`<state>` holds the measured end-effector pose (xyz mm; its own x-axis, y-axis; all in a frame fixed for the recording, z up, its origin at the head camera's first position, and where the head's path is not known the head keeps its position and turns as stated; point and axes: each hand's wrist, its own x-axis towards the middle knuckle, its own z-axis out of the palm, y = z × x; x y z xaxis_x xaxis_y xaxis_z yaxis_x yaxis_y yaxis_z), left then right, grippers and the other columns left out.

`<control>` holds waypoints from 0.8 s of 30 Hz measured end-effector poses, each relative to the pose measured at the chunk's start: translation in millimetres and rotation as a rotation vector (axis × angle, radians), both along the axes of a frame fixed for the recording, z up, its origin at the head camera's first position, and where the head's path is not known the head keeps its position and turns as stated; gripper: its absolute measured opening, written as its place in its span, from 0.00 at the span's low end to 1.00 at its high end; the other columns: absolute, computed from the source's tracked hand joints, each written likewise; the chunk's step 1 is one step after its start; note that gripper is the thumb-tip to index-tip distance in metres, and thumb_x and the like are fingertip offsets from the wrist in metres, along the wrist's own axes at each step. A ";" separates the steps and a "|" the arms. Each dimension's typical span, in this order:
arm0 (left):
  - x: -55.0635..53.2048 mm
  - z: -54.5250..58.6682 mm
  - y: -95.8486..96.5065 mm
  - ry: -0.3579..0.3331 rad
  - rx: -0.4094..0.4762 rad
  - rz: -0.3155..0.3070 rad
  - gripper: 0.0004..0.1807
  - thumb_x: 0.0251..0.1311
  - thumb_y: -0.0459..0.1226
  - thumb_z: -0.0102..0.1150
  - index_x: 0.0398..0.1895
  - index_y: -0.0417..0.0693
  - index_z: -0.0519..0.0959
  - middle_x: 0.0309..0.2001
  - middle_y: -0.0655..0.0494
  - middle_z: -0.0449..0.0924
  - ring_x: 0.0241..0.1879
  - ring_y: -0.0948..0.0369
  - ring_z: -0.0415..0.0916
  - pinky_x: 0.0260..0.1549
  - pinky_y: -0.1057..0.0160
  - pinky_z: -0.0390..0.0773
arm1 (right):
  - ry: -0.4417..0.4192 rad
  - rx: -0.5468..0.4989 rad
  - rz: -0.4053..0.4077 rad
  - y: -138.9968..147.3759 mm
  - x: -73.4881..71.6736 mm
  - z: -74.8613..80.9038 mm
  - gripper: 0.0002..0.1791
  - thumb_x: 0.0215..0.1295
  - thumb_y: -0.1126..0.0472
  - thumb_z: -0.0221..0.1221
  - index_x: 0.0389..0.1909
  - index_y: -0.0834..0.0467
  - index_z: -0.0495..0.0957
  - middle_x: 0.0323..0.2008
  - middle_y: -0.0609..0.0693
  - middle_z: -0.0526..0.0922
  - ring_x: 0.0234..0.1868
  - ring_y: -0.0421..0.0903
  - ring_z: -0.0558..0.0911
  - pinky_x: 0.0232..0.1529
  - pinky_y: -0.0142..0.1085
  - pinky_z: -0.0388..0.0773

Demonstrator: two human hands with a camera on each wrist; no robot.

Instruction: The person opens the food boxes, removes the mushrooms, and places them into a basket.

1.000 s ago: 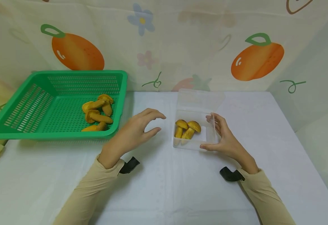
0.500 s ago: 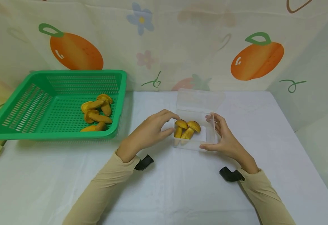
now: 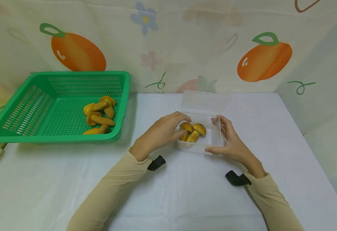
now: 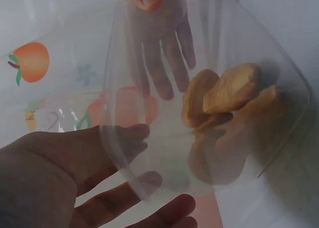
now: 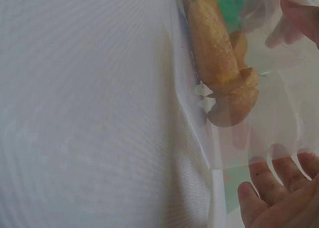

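A clear plastic box (image 3: 200, 148) stands on the white cloth, its lid (image 3: 204, 102) hinged back behind it. Two yellow-brown mushrooms lie inside at the left, the nearer-right mushroom (image 3: 193, 137) with its cap up and the other mushroom (image 3: 186, 126) partly behind my left hand. That left hand (image 3: 164, 131) reaches over the box's left side, thumb and fingers apart, fingertips close to the caps. My right hand (image 3: 229, 138) holds the box at its right end, thumb at the front wall and fingers at the back right. Through the wall, the mushrooms (image 4: 234, 91) show close to my left fingers.
At the left stands a green perforated basket (image 3: 125, 96) with several more mushrooms (image 3: 102, 120) at its right side. A patterned curtain (image 3: 162, 41) hangs behind the table. Black wrist mounts (image 3: 156, 163) stick out from both sleeves.
My left hand has moved right, from between the basket and the box to over the box's left side. The right hand and the box have stayed in place.
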<state>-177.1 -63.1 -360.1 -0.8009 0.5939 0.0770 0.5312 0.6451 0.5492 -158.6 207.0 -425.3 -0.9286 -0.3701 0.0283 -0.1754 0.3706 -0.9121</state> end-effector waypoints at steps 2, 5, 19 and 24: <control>-1.5 -1.1 3.5 -0.015 -0.022 -0.002 0.20 0.64 0.34 0.62 0.59 0.44 0.77 0.60 0.54 0.78 0.56 0.55 0.78 0.57 0.57 0.77 | 0.001 0.005 0.002 -0.4 0.3 0.1 0.64 0.47 0.67 0.76 0.77 0.55 0.41 0.75 0.58 0.55 0.78 0.57 0.51 0.76 0.59 0.46; -3.6 -1.6 7.7 -0.049 -0.052 0.002 0.21 0.64 0.34 0.62 0.60 0.44 0.76 0.61 0.54 0.77 0.54 0.57 0.77 0.57 0.58 0.77 | 0.007 0.008 0.009 -0.7 0.2 0.5 0.64 0.47 0.66 0.76 0.77 0.55 0.41 0.75 0.57 0.55 0.78 0.57 0.52 0.76 0.59 0.47; -18.1 1.0 27.0 -0.168 -0.258 -0.024 0.25 0.64 0.36 0.61 0.65 0.45 0.73 0.58 0.50 0.77 0.45 0.57 0.72 0.48 0.60 0.74 | 0.029 0.000 0.002 0.7 -0.4 -1.5 0.64 0.46 0.66 0.77 0.77 0.55 0.42 0.74 0.57 0.56 0.77 0.56 0.53 0.77 0.57 0.46; -17.6 1.2 30.0 -0.146 -0.292 -0.001 0.23 0.63 0.34 0.60 0.63 0.45 0.75 0.56 0.50 0.78 0.44 0.57 0.73 0.46 0.59 0.76 | 0.025 -0.002 0.001 0.9 -0.4 -1.6 0.64 0.45 0.67 0.77 0.77 0.55 0.42 0.74 0.56 0.56 0.78 0.56 0.53 0.77 0.57 0.47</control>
